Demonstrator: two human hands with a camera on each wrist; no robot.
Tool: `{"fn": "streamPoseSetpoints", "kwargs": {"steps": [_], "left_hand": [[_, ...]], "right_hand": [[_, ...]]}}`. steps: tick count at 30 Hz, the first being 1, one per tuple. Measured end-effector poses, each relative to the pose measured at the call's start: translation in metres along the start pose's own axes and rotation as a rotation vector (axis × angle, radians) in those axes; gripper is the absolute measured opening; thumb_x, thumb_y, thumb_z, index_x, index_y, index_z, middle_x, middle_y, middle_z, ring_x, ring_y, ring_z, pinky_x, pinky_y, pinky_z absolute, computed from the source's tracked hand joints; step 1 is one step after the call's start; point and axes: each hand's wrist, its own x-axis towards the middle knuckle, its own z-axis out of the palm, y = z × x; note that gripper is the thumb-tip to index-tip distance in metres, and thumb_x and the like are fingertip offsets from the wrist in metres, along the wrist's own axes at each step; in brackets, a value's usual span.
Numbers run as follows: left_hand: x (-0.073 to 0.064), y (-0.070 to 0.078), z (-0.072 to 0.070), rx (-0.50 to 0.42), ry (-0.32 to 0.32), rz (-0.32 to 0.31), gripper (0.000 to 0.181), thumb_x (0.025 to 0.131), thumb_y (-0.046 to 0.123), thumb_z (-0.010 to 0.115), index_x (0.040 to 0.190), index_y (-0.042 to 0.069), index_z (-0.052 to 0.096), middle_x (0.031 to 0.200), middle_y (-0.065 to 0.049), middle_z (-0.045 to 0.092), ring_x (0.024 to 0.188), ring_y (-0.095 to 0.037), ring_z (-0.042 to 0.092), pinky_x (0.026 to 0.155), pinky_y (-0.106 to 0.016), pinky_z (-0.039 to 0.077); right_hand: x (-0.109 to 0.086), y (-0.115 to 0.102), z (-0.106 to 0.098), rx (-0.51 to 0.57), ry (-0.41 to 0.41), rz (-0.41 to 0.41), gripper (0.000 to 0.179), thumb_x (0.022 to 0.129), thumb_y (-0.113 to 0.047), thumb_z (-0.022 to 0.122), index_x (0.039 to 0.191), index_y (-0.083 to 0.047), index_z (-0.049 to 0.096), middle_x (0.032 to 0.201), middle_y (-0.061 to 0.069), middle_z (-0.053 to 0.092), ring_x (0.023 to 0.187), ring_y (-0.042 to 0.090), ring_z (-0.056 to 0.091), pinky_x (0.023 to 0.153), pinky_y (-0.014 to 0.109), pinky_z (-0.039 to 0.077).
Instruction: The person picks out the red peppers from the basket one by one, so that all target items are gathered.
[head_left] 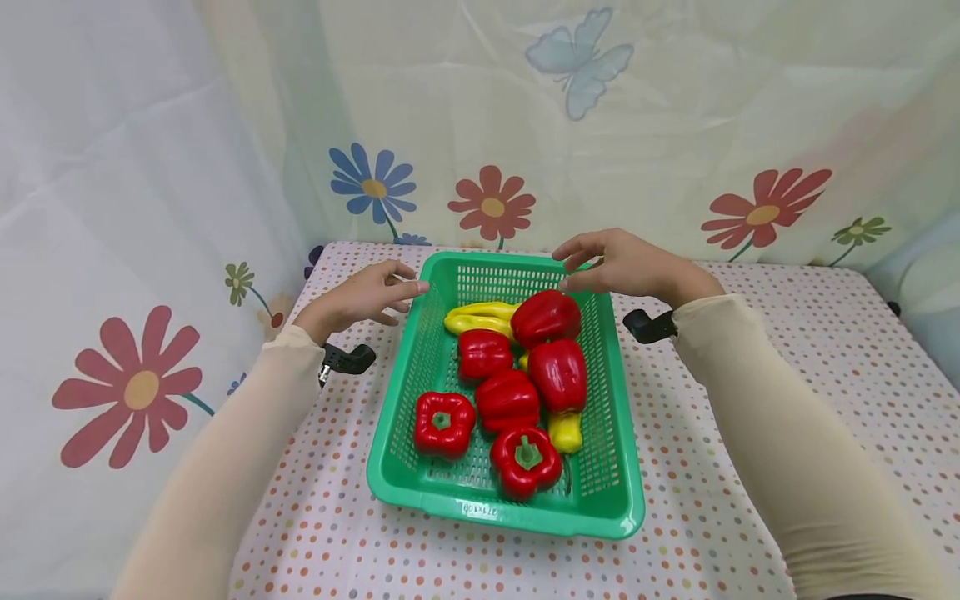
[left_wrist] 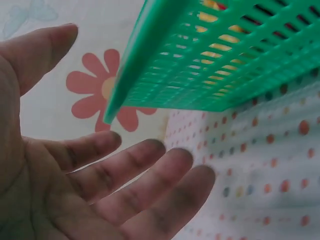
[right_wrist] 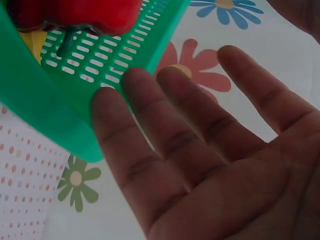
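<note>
On the desk [head_left: 322, 533], the green basket [head_left: 570, 523], its long axis twelve-to-six, lies toward four o'clock from the left hand [head_left: 363, 296] and seven from the right hand [head_left: 633, 262], their fingers parted and empty, neither plainly nearer.

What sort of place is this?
Probably a makeshift indoor filming booth: a flower-print curtain hangs behind a dotted table, where a green basket holds red peppers.
</note>
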Motion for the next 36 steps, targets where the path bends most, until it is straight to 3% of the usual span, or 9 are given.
{"fn": "streamPoseSetpoints", "kwargs": {"steps": [6,15,19,25,36], "left_hand": [[-0.011,-0.016,0.009,-0.162,-0.080,0.010,0.054,0.108,0.033,0.056,0.147,-0.001,0.041,0.134,-0.022,0.057,0.117,-0.038,0.066,0.098,-0.052,0.060],[-0.020,-0.027,0.023,-0.267,-0.161,0.003,0.044,0.108,0.029,0.054,0.139,-0.002,0.045,0.126,-0.018,0.063,0.107,-0.029,0.072,0.092,-0.049,0.063],[-0.024,-0.027,0.029,-0.309,-0.176,-0.004,0.042,0.109,0.029,0.053,0.135,-0.003,0.046,0.123,-0.018,0.066,0.103,-0.026,0.074,0.091,-0.049,0.064],[-0.028,-0.026,0.036,-0.338,-0.188,-0.015,0.049,0.109,0.028,0.052,0.142,-0.006,0.042,0.131,-0.025,0.064,0.100,-0.024,0.075,0.089,-0.047,0.065],[-0.031,-0.028,0.047,-0.395,-0.159,-0.014,0.052,0.106,0.020,0.056,0.148,-0.003,0.036,0.136,-0.032,0.059,0.105,-0.033,0.074,0.084,-0.052,0.065]], "right_hand": [[0.009,-0.003,0.008,-0.044,-0.093,0.043,0.062,0.095,-0.027,0.074,0.149,-0.007,0.053,0.148,0.023,0.054,0.130,0.042,0.054,0.094,0.051,0.062],[0.024,-0.007,0.020,-0.015,-0.199,0.095,0.065,0.091,-0.020,0.076,0.150,-0.005,0.053,0.151,0.023,0.051,0.133,0.043,0.051,0.095,0.050,0.062],[0.029,-0.004,0.023,-0.011,-0.231,0.109,0.065,0.091,-0.017,0.076,0.150,-0.004,0.052,0.150,0.023,0.052,0.129,0.042,0.055,0.092,0.047,0.063],[0.034,-0.002,0.027,-0.029,-0.255,0.115,0.069,0.088,-0.015,0.079,0.150,-0.004,0.052,0.145,0.021,0.056,0.127,0.040,0.055,0.091,0.045,0.064],[0.036,0.000,0.031,-0.043,-0.277,0.139,0.070,0.087,-0.013,0.082,0.150,-0.005,0.052,0.133,0.020,0.060,0.122,0.038,0.057,0.088,0.042,0.065]]}}
